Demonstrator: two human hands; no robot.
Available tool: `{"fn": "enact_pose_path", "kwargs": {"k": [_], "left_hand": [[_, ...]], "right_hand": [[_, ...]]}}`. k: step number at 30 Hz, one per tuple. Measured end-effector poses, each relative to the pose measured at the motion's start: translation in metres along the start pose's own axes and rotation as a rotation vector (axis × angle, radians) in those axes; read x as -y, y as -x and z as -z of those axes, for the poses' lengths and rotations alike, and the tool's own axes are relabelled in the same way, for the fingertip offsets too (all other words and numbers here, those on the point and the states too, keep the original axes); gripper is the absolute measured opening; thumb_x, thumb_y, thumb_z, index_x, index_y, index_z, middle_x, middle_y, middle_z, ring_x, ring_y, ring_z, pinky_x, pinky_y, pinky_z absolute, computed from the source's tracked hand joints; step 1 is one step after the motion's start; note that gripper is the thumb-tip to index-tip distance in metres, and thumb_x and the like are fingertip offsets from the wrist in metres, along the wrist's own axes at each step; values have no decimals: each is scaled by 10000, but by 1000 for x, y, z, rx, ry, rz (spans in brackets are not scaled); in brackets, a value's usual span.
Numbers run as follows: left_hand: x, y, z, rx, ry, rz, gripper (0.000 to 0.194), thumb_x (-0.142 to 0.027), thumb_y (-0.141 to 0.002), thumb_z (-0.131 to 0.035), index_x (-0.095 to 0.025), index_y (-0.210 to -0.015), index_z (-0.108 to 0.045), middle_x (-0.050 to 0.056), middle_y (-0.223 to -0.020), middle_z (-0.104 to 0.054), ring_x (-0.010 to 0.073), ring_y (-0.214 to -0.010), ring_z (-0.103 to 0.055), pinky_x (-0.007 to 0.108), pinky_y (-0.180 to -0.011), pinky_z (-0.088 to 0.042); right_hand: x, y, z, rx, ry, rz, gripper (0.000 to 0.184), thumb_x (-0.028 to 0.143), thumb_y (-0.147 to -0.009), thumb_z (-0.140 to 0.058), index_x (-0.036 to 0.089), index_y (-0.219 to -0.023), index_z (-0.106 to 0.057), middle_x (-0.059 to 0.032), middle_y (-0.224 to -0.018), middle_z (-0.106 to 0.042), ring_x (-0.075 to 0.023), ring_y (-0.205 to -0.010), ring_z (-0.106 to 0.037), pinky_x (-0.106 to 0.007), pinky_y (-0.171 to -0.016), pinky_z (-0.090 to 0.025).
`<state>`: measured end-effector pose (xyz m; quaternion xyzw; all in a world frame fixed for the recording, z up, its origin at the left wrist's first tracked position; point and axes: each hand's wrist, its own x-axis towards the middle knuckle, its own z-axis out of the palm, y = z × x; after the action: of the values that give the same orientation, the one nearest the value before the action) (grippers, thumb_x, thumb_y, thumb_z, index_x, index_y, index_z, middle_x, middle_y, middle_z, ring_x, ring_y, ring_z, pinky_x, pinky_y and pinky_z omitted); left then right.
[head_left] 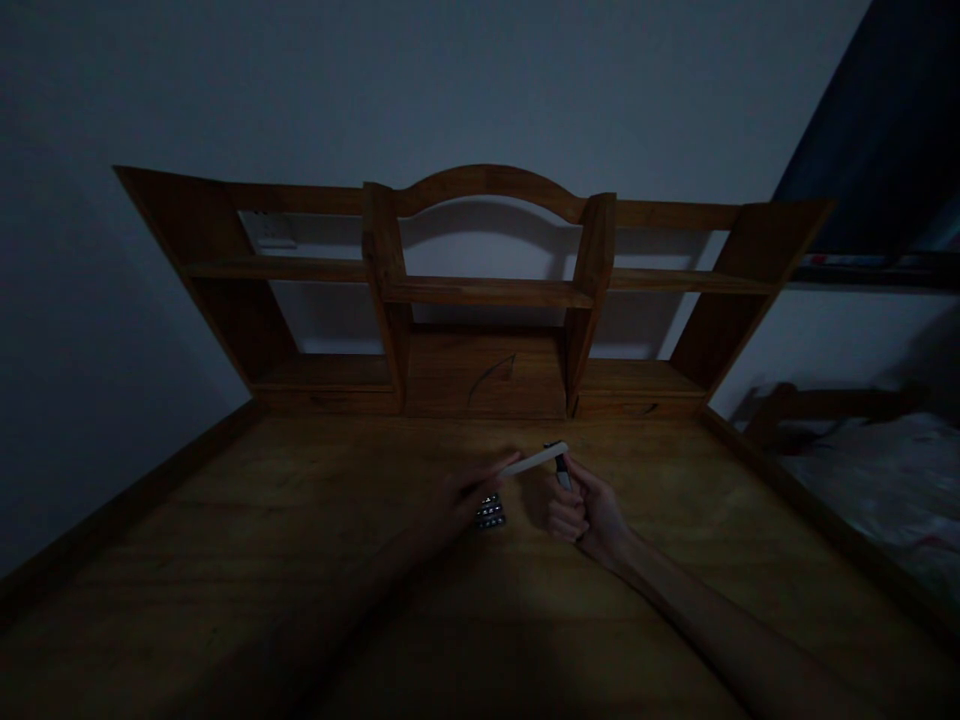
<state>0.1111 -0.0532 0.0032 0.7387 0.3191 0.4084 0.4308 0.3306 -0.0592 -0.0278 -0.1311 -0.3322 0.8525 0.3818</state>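
Note:
My left hand (461,497) is closed on one end of a slim white strip (534,460), which slants up to the right above the desk. My right hand (583,510) is closed around a small dark and pale object (562,470), whose kind is too dim to make out. The strip's far end meets the top of that object, close to my right thumb. Beside my left hand, partly behind it, a small dark block (491,512) with rows of shiny spots lies on the desk.
The wooden desk (360,590) has raised side edges. A wooden shelf unit (487,290) stands at its back against the wall. To the right are a wooden rail (840,403) and pale rumpled cloth or plastic (885,490). The room is dim.

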Motion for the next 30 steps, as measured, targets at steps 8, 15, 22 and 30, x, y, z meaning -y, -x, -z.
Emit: {"fn": "enact_pose_path", "kwargs": {"k": [8, 15, 22, 30], "left_hand": [[4, -2, 2, -17, -40, -24, 395, -392, -883, -463, -259, -1248, -540, 0, -1308, -527, 252, -1218, -475, 438, -1070, -317], [6, -1, 3, -10, -51, -4, 380, -386, -892, -451, -288, -1250, -531, -28, -1320, -514, 230, -1229, -464, 407, -1074, -314], [6, 0, 1, 4, 25, 24, 398, -403, -874, -478, -272, -1245, -539, -20, -1313, -520, 249, -1217, -476, 437, -1072, -312], [8, 0, -5, 21, 139, 101, 419, -421, -847, -511, -263, -1233, -548, -10, -1269, -562, 256, -1202, -490, 478, -1056, -327]], "right_hand": [[4, 0, -1, -15, -37, 11, 522, 562, -898, -317, 209, -518, -252, 84, -349, -216, -68, -284, -148, -223, -344, -188], [10, 2, -4, -4, -21, -13, 529, 568, -895, -315, 206, -514, -249, 86, -354, -206, -61, -285, -126, -220, -334, -176], [10, 0, -1, -62, 76, -9, 541, 567, -888, -354, 200, -499, -269, 82, -339, -219, -59, -285, -150, -205, -329, -164], [4, -1, -7, -56, 48, -46, 539, 568, -879, -373, 199, -497, -279, 88, -335, -201, -58, -286, -136, -200, -323, -159]]}}
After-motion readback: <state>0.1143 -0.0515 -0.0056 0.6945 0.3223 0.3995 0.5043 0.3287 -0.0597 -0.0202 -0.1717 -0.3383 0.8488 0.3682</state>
